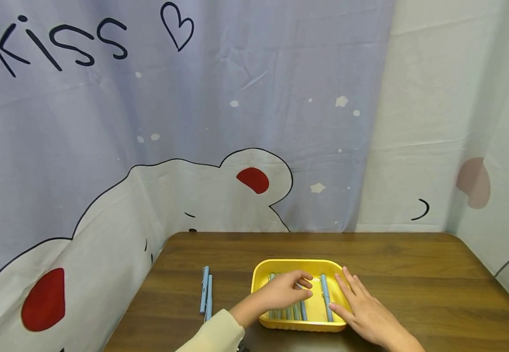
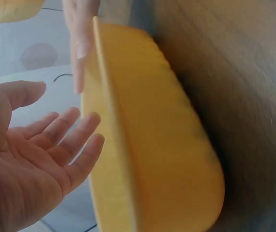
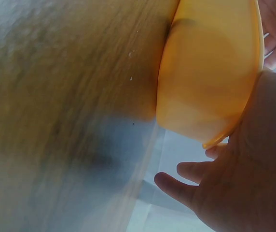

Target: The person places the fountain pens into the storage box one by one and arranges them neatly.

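A yellow tray (image 1: 298, 326) sits on the wooden table. Over its left half hovers my left hand (image 1: 282, 292), fingers loosely bent; the left wrist view shows nothing between the thumb and fingers of this hand (image 2: 36, 154). Several pens (image 1: 276, 314) lie side by side beneath it, partly covered by it. A single blue pen (image 1: 326, 298) lies apart in the tray's right half. My right hand (image 1: 366, 310) rests at the tray's right rim with fingers spread and extended, the thumb reaching over the edge near that pen. In the right wrist view, the hand (image 3: 244, 179) is against the tray wall (image 3: 210, 72).
Left of the tray, two blue pens (image 1: 204, 291) lie close together on the table (image 1: 390, 249). Behind the table hangs a printed curtain (image 1: 254, 98), which also runs down both sides.
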Tool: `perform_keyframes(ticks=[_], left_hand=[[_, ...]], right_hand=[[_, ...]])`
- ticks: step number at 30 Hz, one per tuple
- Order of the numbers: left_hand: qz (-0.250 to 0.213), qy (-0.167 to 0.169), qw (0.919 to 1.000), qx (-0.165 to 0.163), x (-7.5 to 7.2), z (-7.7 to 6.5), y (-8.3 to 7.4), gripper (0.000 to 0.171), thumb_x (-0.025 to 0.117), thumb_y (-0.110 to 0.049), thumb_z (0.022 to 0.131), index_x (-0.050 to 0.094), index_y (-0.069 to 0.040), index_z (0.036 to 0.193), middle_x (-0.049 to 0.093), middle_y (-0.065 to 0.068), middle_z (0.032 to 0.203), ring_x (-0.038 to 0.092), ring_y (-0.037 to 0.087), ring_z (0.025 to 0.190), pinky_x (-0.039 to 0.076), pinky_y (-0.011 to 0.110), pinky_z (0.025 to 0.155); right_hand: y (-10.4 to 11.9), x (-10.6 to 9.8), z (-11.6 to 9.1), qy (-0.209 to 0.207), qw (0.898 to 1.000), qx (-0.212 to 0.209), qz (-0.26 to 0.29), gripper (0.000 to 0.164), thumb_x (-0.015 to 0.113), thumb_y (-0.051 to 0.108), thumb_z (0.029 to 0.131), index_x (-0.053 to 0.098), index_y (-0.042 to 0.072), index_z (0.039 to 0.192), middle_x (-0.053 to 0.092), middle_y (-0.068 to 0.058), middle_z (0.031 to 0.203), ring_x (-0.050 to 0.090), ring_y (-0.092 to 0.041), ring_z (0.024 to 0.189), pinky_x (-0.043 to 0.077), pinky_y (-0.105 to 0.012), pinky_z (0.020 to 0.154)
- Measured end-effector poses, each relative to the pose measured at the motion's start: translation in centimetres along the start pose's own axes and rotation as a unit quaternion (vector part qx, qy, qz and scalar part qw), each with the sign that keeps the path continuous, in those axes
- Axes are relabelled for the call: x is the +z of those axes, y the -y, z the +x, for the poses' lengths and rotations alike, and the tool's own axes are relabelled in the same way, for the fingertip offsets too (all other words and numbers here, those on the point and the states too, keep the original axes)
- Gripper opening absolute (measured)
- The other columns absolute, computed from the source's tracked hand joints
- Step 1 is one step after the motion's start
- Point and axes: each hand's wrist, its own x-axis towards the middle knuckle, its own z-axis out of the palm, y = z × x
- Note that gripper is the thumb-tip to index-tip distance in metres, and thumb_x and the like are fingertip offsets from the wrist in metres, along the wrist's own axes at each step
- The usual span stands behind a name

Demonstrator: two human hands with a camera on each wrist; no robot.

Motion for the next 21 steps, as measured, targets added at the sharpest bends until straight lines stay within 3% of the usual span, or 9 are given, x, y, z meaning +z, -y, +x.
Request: perform_keyframes(ticks=[6,12,21], left_hand=[[0.025,-0.011,0.9995,0.013,-2.2,-2.1,0.2,0.042,0.064,-0.031,0.101,0.057,-0.016,0.14,0.067,-0.001,0.13,0.064,0.011,0.11,0.055,0.029,0.086],[0.085,-0.053,0.9947,0.024,-4.1,-3.9,1.0,0.043,0.063,-0.031,0.101,0.057,-0.013,0.14,0.066,0.003,0.132,0.065,0.022,0.115,0.054,0.038,0.095],[0.097,-0.088,0.9914,-0.005,-6.6,-6.4,2.8,0.049,0.062,-0.033,0.101,0.054,-0.009,0.143,0.062,0.008,0.138,0.061,0.032,0.123,0.052,0.051,0.098]], right_hand=[[0.0,0.1,0.0,-0.002,1.0,0.001,0.003,0.073,0.055,0.05,0.102,0.038,0.003,0.156,0.026,-0.022,0.164,0.035,-0.052,0.142,0.042,-0.071,0.099],[0.0,0.0,0.0,-0.005,1.0,-0.001,-0.002,0.073,0.056,0.05,0.101,0.038,0.004,0.156,0.026,-0.022,0.164,0.035,-0.05,0.143,0.044,-0.071,0.096],[-0.1,0.1,0.0,0.005,1.0,0.005,0.004,0.074,0.054,0.051,0.102,0.036,0.004,0.157,0.023,-0.021,0.165,0.033,-0.05,0.144,0.043,-0.072,0.096]])
